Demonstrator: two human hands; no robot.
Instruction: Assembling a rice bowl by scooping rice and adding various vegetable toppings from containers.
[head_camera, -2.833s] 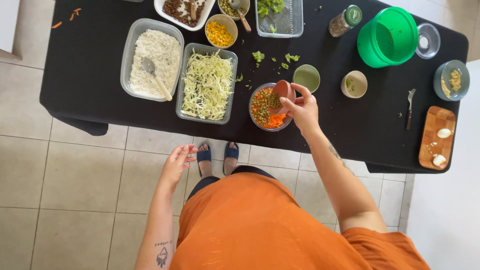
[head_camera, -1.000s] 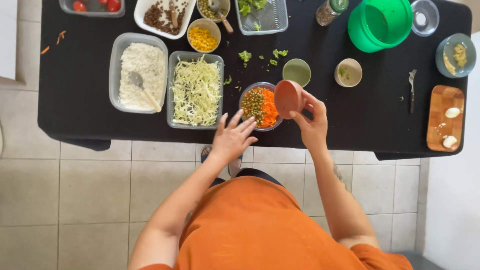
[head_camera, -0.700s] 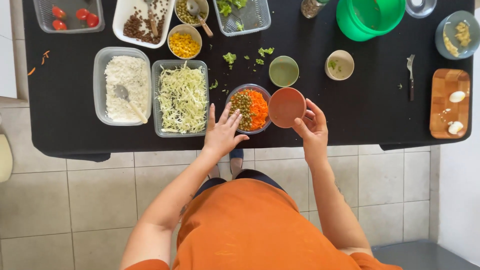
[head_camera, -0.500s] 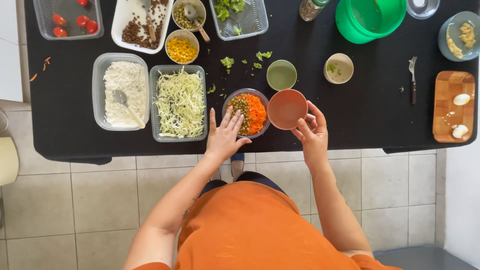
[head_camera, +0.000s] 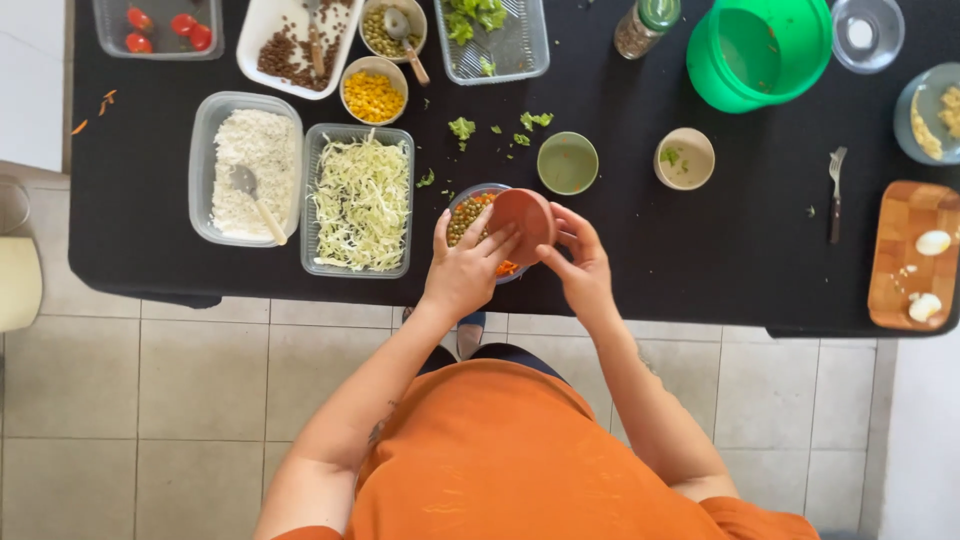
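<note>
Since earlier, the small terracotta bowl (head_camera: 522, 222) has been tipped over the mixed-vegetable bowl (head_camera: 470, 214), pinched by both hands' grip; it is best held steady.

Shredded cabbage tray (head_camera: 361, 201) – rice tub (head_camera: 247, 167) – green bucket (head_camera: 760, 52)

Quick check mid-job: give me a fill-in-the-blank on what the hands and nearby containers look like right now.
1. Both hands hold a small ____ bowl over the glass bowl of peas and carrot.
2. The tray just left of the glass bowl holds shredded ____.
3. The spoon lies in the tray of ____.
4. The fork lies left of the wooden ____.

Missing words: brown; cabbage; rice; board
</note>
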